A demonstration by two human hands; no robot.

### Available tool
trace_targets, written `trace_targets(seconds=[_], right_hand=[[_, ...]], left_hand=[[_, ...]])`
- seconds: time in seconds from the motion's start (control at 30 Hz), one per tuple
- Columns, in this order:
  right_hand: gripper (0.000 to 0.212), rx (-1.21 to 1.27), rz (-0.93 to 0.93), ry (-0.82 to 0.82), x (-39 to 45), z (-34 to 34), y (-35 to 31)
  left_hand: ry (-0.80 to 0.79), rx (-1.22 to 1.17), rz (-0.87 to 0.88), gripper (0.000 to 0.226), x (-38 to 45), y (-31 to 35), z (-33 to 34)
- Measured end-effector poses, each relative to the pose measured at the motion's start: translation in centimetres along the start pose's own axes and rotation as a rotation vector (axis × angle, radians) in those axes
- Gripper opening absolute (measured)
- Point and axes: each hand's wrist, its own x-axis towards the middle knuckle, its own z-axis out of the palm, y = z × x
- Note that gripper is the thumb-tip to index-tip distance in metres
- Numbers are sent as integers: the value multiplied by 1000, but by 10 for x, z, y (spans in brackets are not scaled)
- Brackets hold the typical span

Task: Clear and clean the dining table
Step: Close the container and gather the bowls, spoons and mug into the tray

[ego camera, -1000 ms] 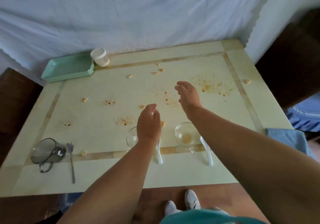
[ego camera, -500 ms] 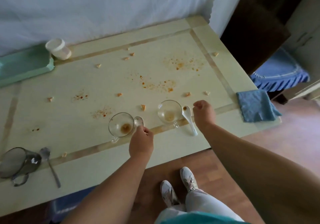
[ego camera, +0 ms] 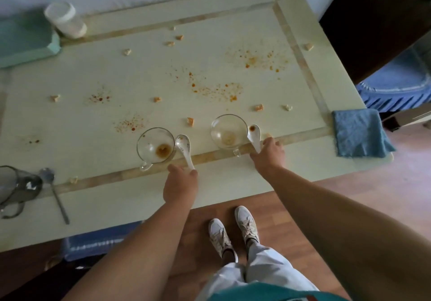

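Observation:
The pale dining table [ego camera: 210, 188] is strewn with crumbs [ego camera: 190, 121] and orange sauce spots [ego camera: 217, 89]. Two glass bowls with residue stand near the front: the left bowl [ego camera: 155, 145] and the right bowl [ego camera: 229, 131]. A white ceramic spoon lies beside each. My left hand [ego camera: 180, 185] grips the handle of the left spoon [ego camera: 184, 148]. My right hand [ego camera: 268, 155] pinches the handle of the right spoon [ego camera: 254, 134], whose scoop holds a sauce stain. Both spoons rest low over the table.
A dark glass mug [ego camera: 16, 187] and a metal spoon [ego camera: 54, 193] sit at the front left. A mint tray [ego camera: 25, 42] and a white jar [ego camera: 65, 21] are at the back left. A blue cloth [ego camera: 360, 133] lies on the right edge. My shoes [ego camera: 233, 233] stand on the wooden floor.
Both hands drew back from the table's middle to the front edge and closed on the two white spoon handles. The view shifted left and tilted down.

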Motion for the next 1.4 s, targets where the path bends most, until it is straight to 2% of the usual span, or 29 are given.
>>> trace_targets(seconds=[0.1, 0.3, 0.47, 0.57, 0.7, 0.83, 0.93, 1.03, 1.23, 1.4], right_hand=[[42, -12, 1, 7, 7, 6, 1], [38, -63, 1, -81, 16, 3, -4], [22, -42, 67, -145, 21, -10, -10], [17, 107, 83, -86, 19, -26, -21], [22, 191, -42, 71, 14, -46, -41], [31, 132, -228, 92, 8, -54, -54], [30, 21, -298, 48, 1, -54, -59], [28, -91, -318, -11, -4, -51, -58], [24, -111, -269, -95, -6, -47, -64], [22, -101, -177, -141, -9, -42, -65]], left_hand=[[47, 44, 19, 31, 4, 4, 5], [52, 84, 36, 21, 9, 8, 7], [-60, 68, 92, 25, 13, 8, 6], [-105, 17, 157, 31, 11, 16, 3], [-13, -54, 239, 34, -1, 28, -9], [170, -177, 324, 32, -12, 36, -26], [311, -265, 266, 35, -16, 34, -39], [372, -330, 172, 40, -19, 24, -49], [404, -413, 47, 41, -20, 2, -60], [344, -431, 11, 43, -21, -6, -61]])
